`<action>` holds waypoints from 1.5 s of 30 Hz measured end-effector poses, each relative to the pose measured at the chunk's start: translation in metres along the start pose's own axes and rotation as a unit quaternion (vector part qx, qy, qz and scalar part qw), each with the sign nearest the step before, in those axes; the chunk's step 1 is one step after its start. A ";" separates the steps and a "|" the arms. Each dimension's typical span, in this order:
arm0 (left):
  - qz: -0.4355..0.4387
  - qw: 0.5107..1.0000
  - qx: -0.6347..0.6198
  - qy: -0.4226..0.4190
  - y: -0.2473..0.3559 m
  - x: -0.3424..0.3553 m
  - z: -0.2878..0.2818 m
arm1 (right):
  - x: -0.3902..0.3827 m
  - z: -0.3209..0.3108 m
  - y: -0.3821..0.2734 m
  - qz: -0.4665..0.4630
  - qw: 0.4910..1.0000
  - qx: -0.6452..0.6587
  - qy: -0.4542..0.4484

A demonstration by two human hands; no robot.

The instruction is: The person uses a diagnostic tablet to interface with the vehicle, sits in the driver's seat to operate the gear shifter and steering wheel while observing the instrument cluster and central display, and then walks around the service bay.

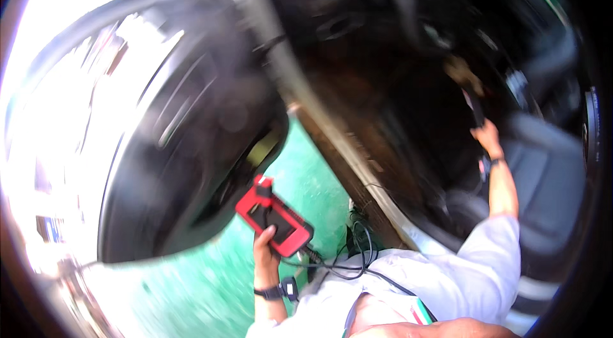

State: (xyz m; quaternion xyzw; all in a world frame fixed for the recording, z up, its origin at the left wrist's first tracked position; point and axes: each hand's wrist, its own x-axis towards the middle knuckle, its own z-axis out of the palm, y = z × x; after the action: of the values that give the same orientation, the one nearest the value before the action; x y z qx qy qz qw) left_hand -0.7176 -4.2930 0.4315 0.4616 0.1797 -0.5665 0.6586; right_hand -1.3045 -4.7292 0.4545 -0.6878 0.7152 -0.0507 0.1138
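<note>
My left hand (264, 250) is closed round the lower edge of a red handheld scan tool (290, 234) with a dark screen, the thumb lying on its front. A black cable (332, 266) runs from the tool in loops across my shirt. My right hand (487, 137) reaches through the open doorway into a car, above the front seat. It is closed on a dark, narrow object (474, 107), too blurred to name. A tan, smeared shape (463, 74) lies just beyond that object's far end; whether they touch, I cannot tell.
The car door (185, 127) stands wide open at the left. The door sill (357, 162) runs diagonally between me and the cabin. A steering wheel (412, 6) is at the far right, with a dark seat (543, 165) nearer. Green floor (191, 293) lies below.
</note>
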 end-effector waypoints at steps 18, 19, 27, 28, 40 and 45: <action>0.206 0.954 -0.212 0.048 0.232 -0.422 -0.670 | -0.734 0.065 -0.609 -0.151 0.901 -0.080 -0.398; 0.235 0.941 -0.236 0.064 0.242 -0.447 -0.713 | -0.779 0.088 -0.655 -0.185 0.881 -0.100 -0.423; 0.332 0.885 -0.245 0.217 0.372 -0.549 -0.977 | -1.075 0.304 -0.946 -0.394 0.690 -0.132 -0.593; 0.336 0.881 -0.229 0.243 0.403 -0.559 -1.010 | -1.113 0.331 -0.985 -0.401 0.675 -0.105 -0.610; 0.396 0.866 -0.231 0.197 0.469 -0.757 -1.048 | -1.395 0.240 -1.069 -0.165 0.591 0.169 -0.772; 0.367 0.886 -0.240 0.154 0.540 -0.696 -1.007 | -1.368 0.221 -1.133 -0.102 0.508 0.224 -0.825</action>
State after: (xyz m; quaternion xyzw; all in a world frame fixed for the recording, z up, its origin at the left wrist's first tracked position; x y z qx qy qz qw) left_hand -0.1415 -3.1090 0.6655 0.4039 0.2273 -0.1459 0.8740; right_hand -0.1132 -3.4047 0.6273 -0.4386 0.1883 0.3704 0.7968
